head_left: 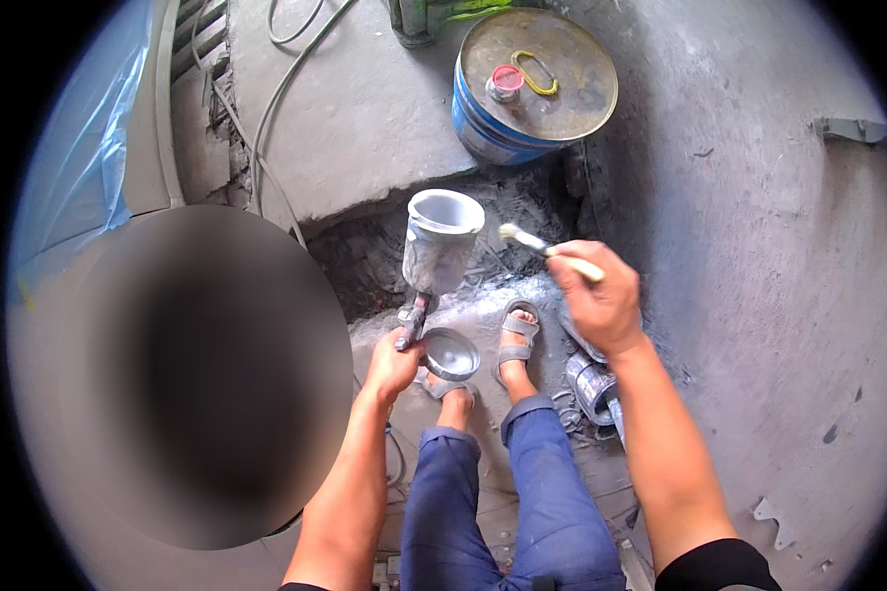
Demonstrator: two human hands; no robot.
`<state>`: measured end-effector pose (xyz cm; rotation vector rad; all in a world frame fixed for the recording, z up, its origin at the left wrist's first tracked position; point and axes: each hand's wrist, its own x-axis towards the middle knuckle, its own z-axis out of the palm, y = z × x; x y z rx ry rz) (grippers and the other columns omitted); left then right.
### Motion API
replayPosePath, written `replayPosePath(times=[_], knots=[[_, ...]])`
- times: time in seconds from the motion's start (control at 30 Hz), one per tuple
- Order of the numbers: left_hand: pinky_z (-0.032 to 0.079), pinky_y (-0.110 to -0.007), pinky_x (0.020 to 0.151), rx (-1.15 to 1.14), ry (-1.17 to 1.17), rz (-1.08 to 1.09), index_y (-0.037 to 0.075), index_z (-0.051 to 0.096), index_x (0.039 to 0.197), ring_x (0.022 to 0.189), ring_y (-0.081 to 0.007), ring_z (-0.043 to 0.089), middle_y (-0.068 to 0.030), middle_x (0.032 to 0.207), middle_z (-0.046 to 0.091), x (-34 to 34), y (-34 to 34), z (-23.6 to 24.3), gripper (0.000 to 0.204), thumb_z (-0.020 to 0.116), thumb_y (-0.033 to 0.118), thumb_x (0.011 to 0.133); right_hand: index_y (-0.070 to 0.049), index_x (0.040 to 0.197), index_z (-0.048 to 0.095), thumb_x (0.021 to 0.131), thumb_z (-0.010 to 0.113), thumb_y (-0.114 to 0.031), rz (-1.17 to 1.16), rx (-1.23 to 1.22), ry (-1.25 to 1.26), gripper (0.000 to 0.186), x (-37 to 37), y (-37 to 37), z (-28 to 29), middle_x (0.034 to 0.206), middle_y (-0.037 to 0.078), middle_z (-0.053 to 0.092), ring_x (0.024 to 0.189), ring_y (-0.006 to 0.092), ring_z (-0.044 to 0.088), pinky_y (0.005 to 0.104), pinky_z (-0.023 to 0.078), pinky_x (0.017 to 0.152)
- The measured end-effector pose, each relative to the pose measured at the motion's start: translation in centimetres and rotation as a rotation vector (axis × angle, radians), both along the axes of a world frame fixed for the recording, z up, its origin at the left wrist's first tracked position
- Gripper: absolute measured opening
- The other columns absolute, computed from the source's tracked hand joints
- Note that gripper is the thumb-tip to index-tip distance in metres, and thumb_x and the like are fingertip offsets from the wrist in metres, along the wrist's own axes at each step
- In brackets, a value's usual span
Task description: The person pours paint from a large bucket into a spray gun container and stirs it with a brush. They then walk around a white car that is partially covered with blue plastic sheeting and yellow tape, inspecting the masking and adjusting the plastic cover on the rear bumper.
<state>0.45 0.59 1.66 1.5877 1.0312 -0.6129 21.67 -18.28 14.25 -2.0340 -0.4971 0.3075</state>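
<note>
My left hand (392, 366) is closed around the handle of a paint spray gun (419, 313). On top of the gun stands its paint-smeared cup (439, 251), uncovered, with a pale grey inside. The same hand also keeps a round, shallow lid (451, 354) at its fingertips, hollow side up. To the right, my right hand (598, 294) grips a small paintbrush (552, 251) by its light handle. Its pale bristles point left toward the cup and stay a short way apart from it.
A blue metal drum (508, 148) stands ahead, bearing a small red-topped container (506, 83). Grey hose (266, 118) runs along the concrete slab. Blue plastic sheeting (94, 148) hangs at the left. Dirty cans (591, 384) lie beside my right foot. A blurred patch hides the left side.
</note>
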Motion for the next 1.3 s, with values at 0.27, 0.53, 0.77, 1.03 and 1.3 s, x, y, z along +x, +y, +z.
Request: replayPosePath(times=[0.27, 0.53, 0.77, 1.03, 1.3], knots=[[0.029, -0.025, 0.041, -0.343, 0.102, 0.003, 0.007, 0.052, 0.073, 0.047, -0.009, 0.041, 0.0004, 0.057, 0.046, 1.5, 0.5, 2.8, 0.015, 0.063, 0.016, 0.078, -0.003, 0.089, 0.06, 0.084, 0.06, -0.013, -0.172, 0.128, 0.245, 0.012, 0.9, -2.2, -1.6, 0.08, 0.003, 0.062, 0.068, 0.0103, 0.057, 0.0225, 0.045, 0.061], [0.028, -0.024, 0.039, -0.504, 0.204, -0.037, 0.007, 0.057, 0.073, 0.046, -0.0088, 0.042, -0.0006, 0.056, 0.048, 1.4, 0.0, 3.0, 0.016, 0.066, 0.019, 0.077, -0.003, 0.089, 0.057, 0.083, 0.06, -0.016, -0.18, 0.337, 0.411, 0.015, 1.9, -4.4, -2.0, 0.075, 0.004, 0.06, 0.065, 0.0077, 0.055, 0.022, 0.046, 0.059], [0.032, -0.024, 0.044, -0.429, 0.089, -0.113, 0.007, 0.059, 0.072, 0.05, -0.0085, 0.044, -0.0005, 0.059, 0.051, 1.8, -1.4, 3.7, 0.014, 0.065, 0.018, 0.076, -0.002, 0.086, 0.057, 0.084, 0.059, -0.017, -0.142, 0.286, 0.472, 0.015, 2.4, -5.9, 0.5, 0.072, 0.005, 0.059, 0.062, 0.0092, 0.055, 0.0232, 0.047, 0.058], [0.044, -0.041, 0.065, 0.126, -0.109, -0.341, 0.001, 0.054, 0.085, 0.073, -0.034, 0.058, -0.0184, 0.076, 0.059, 0.8, -5.3, 2.4, 0.017, 0.06, 0.015, 0.076, -0.004, 0.08, 0.056, 0.079, 0.062, -0.012, 0.023, -0.008, 0.272, 0.01, 4.8, -8.5, 7.5, 0.068, 0.001, 0.057, 0.059, 0.0065, 0.05, 0.0216, 0.04, 0.053], [0.043, -0.049, 0.07, 0.348, -0.206, -0.502, 0.004, 0.054, 0.086, 0.081, -0.0412, 0.056, -0.0217, 0.084, 0.06, 0.9, -9.1, 1.5, 0.017, 0.056, 0.017, 0.075, -0.005, 0.076, 0.051, 0.075, 0.062, -0.018, 0.9, -0.37, -0.055, 0.016, 5.7, -2.9, 9.8, 0.063, 0.015, 0.057, 0.06, 0.0335, 0.057, 0.0404, 0.045, 0.053]])
